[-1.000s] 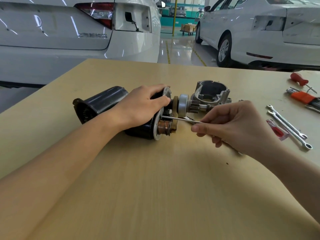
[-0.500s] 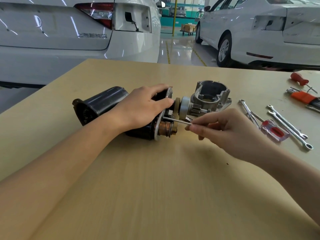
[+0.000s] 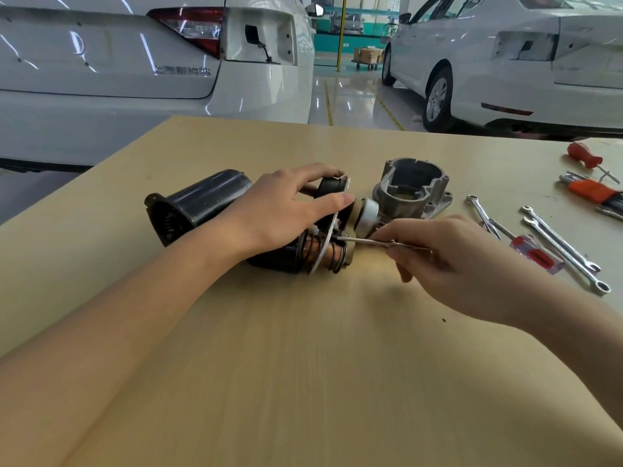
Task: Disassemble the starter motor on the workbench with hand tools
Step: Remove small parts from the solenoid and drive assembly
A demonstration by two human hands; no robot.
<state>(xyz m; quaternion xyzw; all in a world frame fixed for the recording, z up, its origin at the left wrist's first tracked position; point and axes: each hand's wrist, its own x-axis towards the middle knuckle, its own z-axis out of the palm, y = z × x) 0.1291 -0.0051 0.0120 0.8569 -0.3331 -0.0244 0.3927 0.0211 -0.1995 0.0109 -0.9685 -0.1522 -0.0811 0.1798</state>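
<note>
The black starter motor body (image 3: 199, 203) lies on its side on the wooden workbench (image 3: 303, 365). My left hand (image 3: 286, 214) grips its front end, fingers curled over the thin metal plate (image 3: 328, 244). A copper solenoid core with a spring (image 3: 332, 256) shows below the plate. My right hand (image 3: 448, 261) pinches a thin metal rod (image 3: 377, 242) whose tip touches the plate. The pinion gear part (image 3: 365, 215) sits just right of my left fingers. The grey aluminium nose housing (image 3: 413, 190) stands apart behind it.
Combination wrenches (image 3: 566, 251), a clear-handled red screwdriver (image 3: 536, 254), an orange hex key set (image 3: 593, 193) and a red-handled screwdriver (image 3: 585, 156) lie at the right. Two white cars (image 3: 135, 69) stand beyond the bench's far edge.
My right hand slid left toward the motor, still pinching the rod, uncovering the wrenches and screwdriver. The plate has tilted away from the motor body, showing more of the copper core and spring.
</note>
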